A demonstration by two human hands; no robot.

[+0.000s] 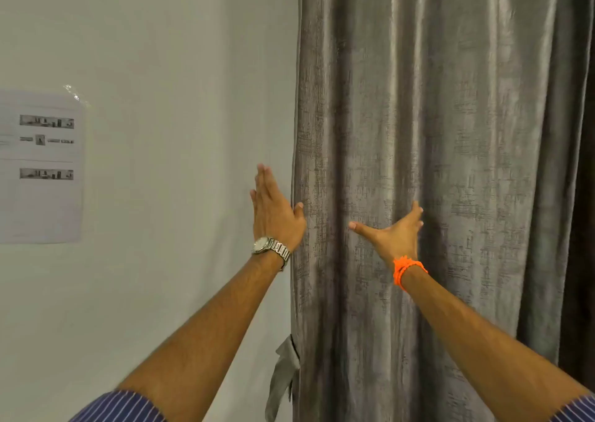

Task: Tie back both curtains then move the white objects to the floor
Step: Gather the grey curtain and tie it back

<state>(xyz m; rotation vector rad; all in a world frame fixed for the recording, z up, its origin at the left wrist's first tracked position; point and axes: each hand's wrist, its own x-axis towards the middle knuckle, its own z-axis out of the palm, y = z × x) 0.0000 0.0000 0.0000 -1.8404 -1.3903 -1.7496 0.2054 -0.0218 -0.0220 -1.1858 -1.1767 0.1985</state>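
A grey textured curtain (434, 131) hangs in folds over the right half of the view. My left hand (273, 212), with a steel watch on the wrist, is flat with straight fingers at the curtain's left edge, thumb touching the fabric. Further right, my right hand (396, 231), with an orange thread band on the wrist, is spread against the curtain front, its fingers sunk into a fold. A grey fabric tie-back strip (283, 379) dangles at the curtain's left edge below my left arm. No white objects are in view.
A plain pale wall (177, 99) fills the left half. A printed sheet of paper (40, 167) is taped to it at the far left. At the far right edge a dark gap (579, 260) shows beside the curtain.
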